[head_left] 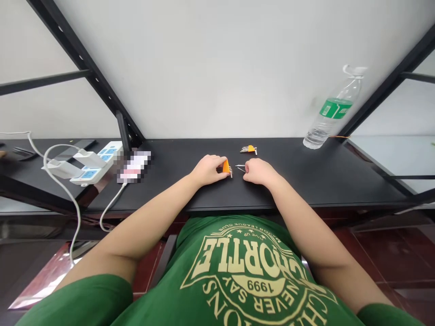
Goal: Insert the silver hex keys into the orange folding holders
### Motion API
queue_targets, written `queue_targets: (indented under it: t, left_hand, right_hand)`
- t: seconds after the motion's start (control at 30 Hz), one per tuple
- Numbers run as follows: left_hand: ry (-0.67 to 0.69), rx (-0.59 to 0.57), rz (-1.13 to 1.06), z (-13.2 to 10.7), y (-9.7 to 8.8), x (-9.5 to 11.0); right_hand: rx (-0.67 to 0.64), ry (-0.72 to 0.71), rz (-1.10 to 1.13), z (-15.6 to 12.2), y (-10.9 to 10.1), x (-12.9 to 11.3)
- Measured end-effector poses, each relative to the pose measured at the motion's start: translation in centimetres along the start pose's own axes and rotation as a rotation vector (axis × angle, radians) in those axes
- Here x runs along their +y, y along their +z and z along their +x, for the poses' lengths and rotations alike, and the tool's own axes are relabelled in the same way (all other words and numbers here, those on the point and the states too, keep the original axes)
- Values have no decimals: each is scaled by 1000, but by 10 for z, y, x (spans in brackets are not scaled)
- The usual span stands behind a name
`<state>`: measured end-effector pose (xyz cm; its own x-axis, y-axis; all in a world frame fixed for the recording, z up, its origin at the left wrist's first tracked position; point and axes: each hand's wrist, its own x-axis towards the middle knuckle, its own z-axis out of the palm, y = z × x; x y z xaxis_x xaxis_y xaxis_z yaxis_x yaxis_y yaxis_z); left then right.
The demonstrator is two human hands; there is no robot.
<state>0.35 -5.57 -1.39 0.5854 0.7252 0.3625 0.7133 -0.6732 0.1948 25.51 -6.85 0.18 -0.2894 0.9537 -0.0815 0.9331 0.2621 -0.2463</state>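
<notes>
Over the front half of the black desk, my left hand (210, 170) grips an orange hex key holder (226, 166) between thumb and fingers. Short bent ends of metal keys stick out on its right side. A little to the right, my right hand (258, 172) is closed on hex keys (240, 166), their thin silver ends pointing left toward the holder. A small gap separates these tips from the holder. Behind my right hand lies a second orange holder (251, 148) with several hex keys in it. My fingers hide part of what each hand holds.
At the desk's (170, 156) back right stands a water bottle (333, 111) with a green label. On the left are a phone (135, 166) on a charging cable and a white power strip (98, 163) with plugs. Black metal frames flank both sides; a white wall rises behind.
</notes>
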Motion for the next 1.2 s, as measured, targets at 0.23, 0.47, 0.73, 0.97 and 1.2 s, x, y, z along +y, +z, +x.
queue_targets:
  t: [0.23, 0.47, 0.73, 0.97, 1.2]
  left_hand:
    - [11, 4, 18, 0, 1, 0]
    - [19, 9, 7, -1, 1, -2]
    - [27, -34, 12, 0, -2, 3]
    - [96, -13, 47, -1, 1, 5]
    - [-1, -36, -7, 0, -3, 2]
  right_hand:
    - [220, -307, 113, 0, 10, -2]
    - [311, -428, 167, 6, 17, 3]
    - [401, -500, 134, 5, 21, 4]
    - [346, -628, 432, 3, 27, -17]
    - [301, -156, 201, 8, 11, 11]
